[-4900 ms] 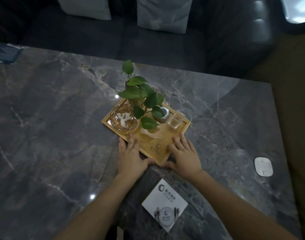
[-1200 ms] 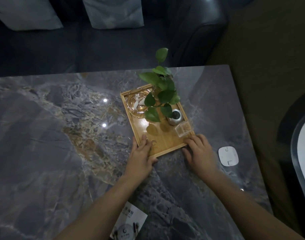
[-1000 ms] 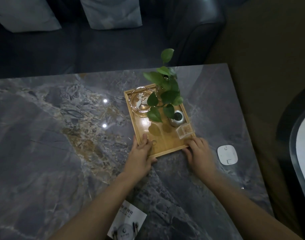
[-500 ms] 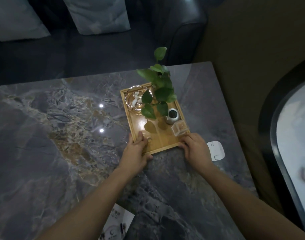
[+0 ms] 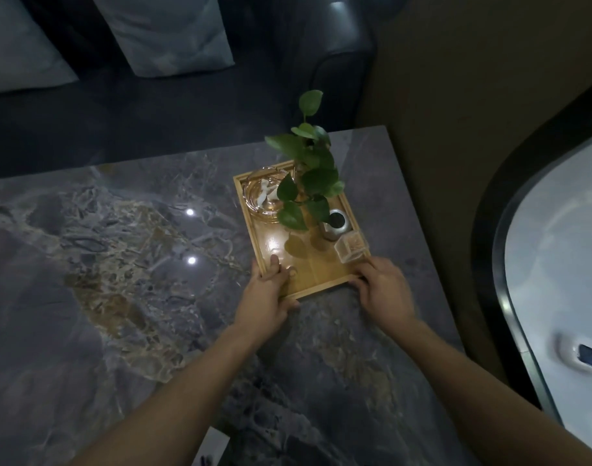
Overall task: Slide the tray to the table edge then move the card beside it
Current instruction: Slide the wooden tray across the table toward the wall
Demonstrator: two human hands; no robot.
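Meanwhile, both hands clasp the near corners of the tray (image 5: 316, 280), left hand (image 5: 266, 295) and right hand (image 5: 383, 290), near the table's (image 5: 119, 297) far right corner; a jerky push could topple the plant (image 5: 309, 176); the card (image 5: 213, 447) waits behind.

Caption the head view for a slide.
Both hands, left and right, grip the wooden tray's near corners on the marble table.

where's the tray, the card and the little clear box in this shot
tray (image 5: 316, 275), head view, bare wooden floor near the front rim
card (image 5: 211, 447), head view, white corner showing at the bottom edge
clear box (image 5: 351, 249), head view, its front wall at the tray's right corner
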